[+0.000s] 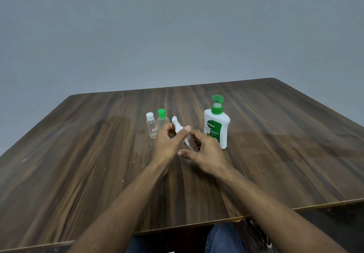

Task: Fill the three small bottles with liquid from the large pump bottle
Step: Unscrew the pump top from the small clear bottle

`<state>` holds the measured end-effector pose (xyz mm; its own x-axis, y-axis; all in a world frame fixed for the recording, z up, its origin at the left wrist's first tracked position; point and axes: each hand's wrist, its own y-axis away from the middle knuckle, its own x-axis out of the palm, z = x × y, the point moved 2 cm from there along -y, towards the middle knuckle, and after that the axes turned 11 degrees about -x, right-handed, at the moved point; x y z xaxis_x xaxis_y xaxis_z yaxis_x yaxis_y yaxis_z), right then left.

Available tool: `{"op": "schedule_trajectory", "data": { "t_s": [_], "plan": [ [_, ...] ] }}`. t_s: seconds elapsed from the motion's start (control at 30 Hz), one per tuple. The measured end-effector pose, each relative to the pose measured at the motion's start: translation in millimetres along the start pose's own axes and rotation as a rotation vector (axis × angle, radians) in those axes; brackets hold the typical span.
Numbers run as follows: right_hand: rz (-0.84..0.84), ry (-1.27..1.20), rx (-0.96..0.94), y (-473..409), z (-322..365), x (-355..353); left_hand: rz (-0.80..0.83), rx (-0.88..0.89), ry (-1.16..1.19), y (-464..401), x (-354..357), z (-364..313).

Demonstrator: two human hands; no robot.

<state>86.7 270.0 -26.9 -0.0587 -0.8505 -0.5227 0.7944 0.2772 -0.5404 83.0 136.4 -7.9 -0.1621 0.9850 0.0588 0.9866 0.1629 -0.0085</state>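
Note:
A large white pump bottle (216,128) with a green pump head stands upright on the wooden table (78,164). To its left stand two small clear bottles, one with a white cap (151,127) and one with a green cap (162,120). A third small clear bottle (188,141) is tilted between my hands above the table. My left hand (170,142) pinches its white cap (176,125) with thumb and fingers. My right hand (202,152) grips the bottle's body, hiding most of it.
The table's near edge runs just above my knees in blue jeans (222,239). A plain grey wall (177,36) rises behind the table's far edge. Bare wood surrounds the bottles on all sides.

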Motion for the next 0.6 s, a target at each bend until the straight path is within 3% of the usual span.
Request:
{"op": "schedule_trajectory", "data": {
  "t_s": [0.13,0.4,0.6],
  "plan": [
    [-0.028,-0.076,0.054,1,-7,-3,0.176,-0.037,0.089,3,-2,-1],
    [0.052,-0.108,0.009,1,-3,-1,0.035,0.073,0.052,1,-9,-3],
    [-0.007,-0.192,0.067,-2,-6,-2,0.22,-0.041,0.097,0,-3,0]
  ]
}}
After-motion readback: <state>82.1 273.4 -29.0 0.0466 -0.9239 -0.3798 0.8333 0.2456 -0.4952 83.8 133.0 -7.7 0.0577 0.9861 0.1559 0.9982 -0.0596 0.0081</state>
